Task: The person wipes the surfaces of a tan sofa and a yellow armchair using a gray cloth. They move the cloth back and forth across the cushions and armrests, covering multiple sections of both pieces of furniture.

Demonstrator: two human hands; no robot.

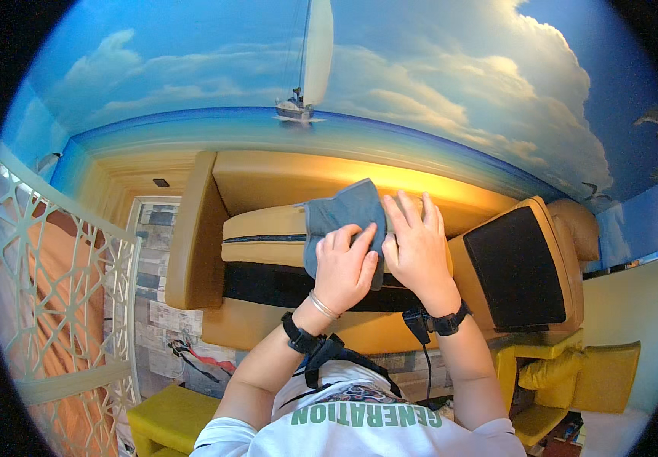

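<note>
A seat cushion (266,235) of tan leather-like material, with a dark zip and a black underside (266,280), stands tilted on the tan sofa (283,331). A grey-blue cloth (346,205) drapes over its middle. My left hand (340,263) lies on the cloth with bent fingers; whether it pinches the fabric cannot be made out. Just beside it, my right hand (417,245) rests at the cloth's right edge and over the cushion, its fingers apart. Both wrists carry black straps with devices.
Another tan cushion with a black panel (514,268) leans at the sofa's right end. A white lattice partition (60,274) rises on the left. Yellow-green seats (171,414) stand near me, and red and black cables (203,357) lie on the floor. A seascape mural covers the wall behind.
</note>
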